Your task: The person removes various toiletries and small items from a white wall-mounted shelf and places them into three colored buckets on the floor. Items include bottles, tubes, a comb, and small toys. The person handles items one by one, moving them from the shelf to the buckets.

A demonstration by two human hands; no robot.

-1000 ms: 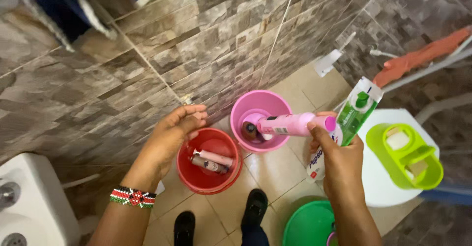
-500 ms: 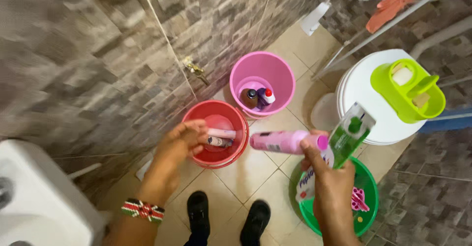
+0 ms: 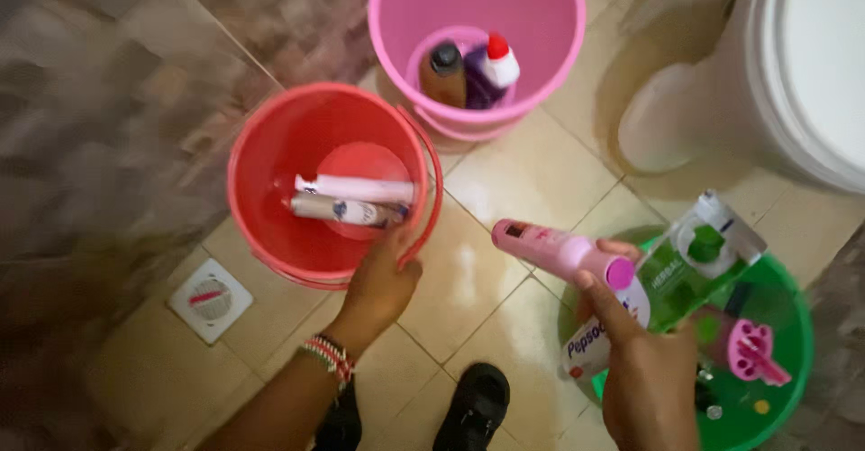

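Note:
My left hand (image 3: 383,282) grips the near rim of a red bucket (image 3: 270,145) on the tiled floor; two pale pink tubes (image 3: 353,199) lie inside it. My right hand (image 3: 644,374) holds a pink bottle (image 3: 559,253) lying sideways together with a green and white toothpaste tube (image 3: 685,275), above a green bucket (image 3: 793,361). Behind the red bucket stands a pink bucket (image 3: 541,18) with a brown bottle (image 3: 443,74) and a purple bottle with a red tip (image 3: 491,71).
A white bucket with a lid (image 3: 793,82) stands at the right. A pink comb-like thing (image 3: 755,354) lies in the green bucket. A square floor drain (image 3: 210,300) sits at the left by the stone-tiled wall. My black shoes (image 3: 473,406) are at the bottom.
The view has dropped closer to the floor. My left hand went from hovering over the red bucket to gripping its near rim. My right hand still holds the bottle and tube.

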